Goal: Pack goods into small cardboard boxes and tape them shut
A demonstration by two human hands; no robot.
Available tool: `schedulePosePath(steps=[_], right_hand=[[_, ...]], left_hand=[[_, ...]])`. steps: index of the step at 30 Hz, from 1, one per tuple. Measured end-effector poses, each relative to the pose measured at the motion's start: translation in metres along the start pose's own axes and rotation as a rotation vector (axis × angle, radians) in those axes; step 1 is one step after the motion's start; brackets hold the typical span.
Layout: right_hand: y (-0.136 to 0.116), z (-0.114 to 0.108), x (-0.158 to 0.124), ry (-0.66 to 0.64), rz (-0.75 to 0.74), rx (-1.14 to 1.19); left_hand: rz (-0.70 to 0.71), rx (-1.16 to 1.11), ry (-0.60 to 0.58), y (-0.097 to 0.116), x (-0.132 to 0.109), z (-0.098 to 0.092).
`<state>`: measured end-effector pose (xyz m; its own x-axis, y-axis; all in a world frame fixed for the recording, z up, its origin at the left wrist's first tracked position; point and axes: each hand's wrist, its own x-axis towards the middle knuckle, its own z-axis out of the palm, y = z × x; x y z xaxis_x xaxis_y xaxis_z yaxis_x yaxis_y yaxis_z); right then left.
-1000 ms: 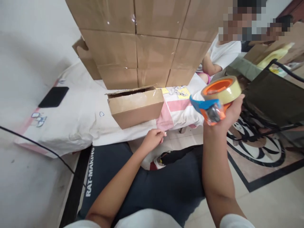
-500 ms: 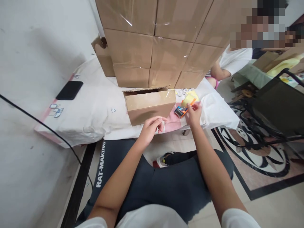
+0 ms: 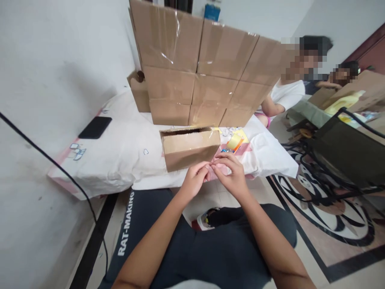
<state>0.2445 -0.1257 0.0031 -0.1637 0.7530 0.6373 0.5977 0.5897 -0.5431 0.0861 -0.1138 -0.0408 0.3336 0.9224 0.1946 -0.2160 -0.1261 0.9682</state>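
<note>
Head view: left hand [image 3: 195, 179] and right hand [image 3: 232, 175] fingertip to fingertip, pinched on something too small to tell. Just beyond, slightly left: open box [image 3: 191, 147], long axis left-right, left hand nearer. Tape roll [image 3: 234, 142] right of box, on bedding [image 3: 120, 156].

Bright, even light; warped edges.

Small open cardboard box [image 3: 191, 148] upright on white cloth [image 3: 126, 154], tape dispenser [image 3: 234, 142] just beside
</note>
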Motion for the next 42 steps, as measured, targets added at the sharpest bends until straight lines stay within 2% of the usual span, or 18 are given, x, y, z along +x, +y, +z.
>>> schedulePosePath(steps=[6,11,14,16,17,18,20,23,26,28,31,35,39,42], right_hand=[[-0.004,0.003,-0.001,0.012,-0.048,-0.032],[-0.013,0.005,-0.004,0.001,-0.056,-0.008],[-0.019,-0.004,0.005,0.003,0.002,0.038],[-0.023,-0.014,0.017,-0.014,-0.001,0.046],[-0.025,-0.020,0.025,-0.040,-0.012,0.043],[-0.027,-0.026,0.034,-0.084,-0.023,0.035],[-0.030,-0.035,0.056,-0.218,-0.034,0.009],[-0.028,-0.038,0.094,-0.503,-0.040,-0.035],[-0.019,-0.026,0.132,-0.776,-0.047,-0.120],[-0.014,-0.011,0.153,-0.884,-0.062,-0.178],[-0.006,0.012,0.173,-0.978,-0.122,-0.181],[0.008,0.033,0.185,-1.037,-0.181,-0.159],[0.019,0.041,0.190,-1.111,-0.159,-0.151],[0.019,0.042,0.191,-1.138,-0.145,-0.173]], left_hand=[[0.022,0.084,0.042,0.006,-0.002,-0.001],[0.006,0.262,0.102,0.016,-0.009,0.000],[0.125,0.511,0.300,0.030,-0.005,-0.010],[0.264,0.790,0.429,0.045,0.005,-0.024],[0.298,0.940,0.457,0.053,0.012,-0.033],[0.296,1.080,0.451,0.060,0.020,-0.042],[0.197,1.282,0.363,0.069,0.032,-0.058],[0.059,1.391,0.194,0.070,0.040,-0.077],[0.092,1.407,0.114,0.064,0.034,-0.091],[0.145,1.409,0.068,0.062,0.030,-0.099],[0.178,1.400,0.008,0.063,0.027,-0.107],[0.190,1.386,-0.025,0.066,0.029,-0.111],[0.193,1.366,-0.020,0.066,0.030,-0.111],[0.191,1.357,-0.012,0.065,0.030,-0.111]])
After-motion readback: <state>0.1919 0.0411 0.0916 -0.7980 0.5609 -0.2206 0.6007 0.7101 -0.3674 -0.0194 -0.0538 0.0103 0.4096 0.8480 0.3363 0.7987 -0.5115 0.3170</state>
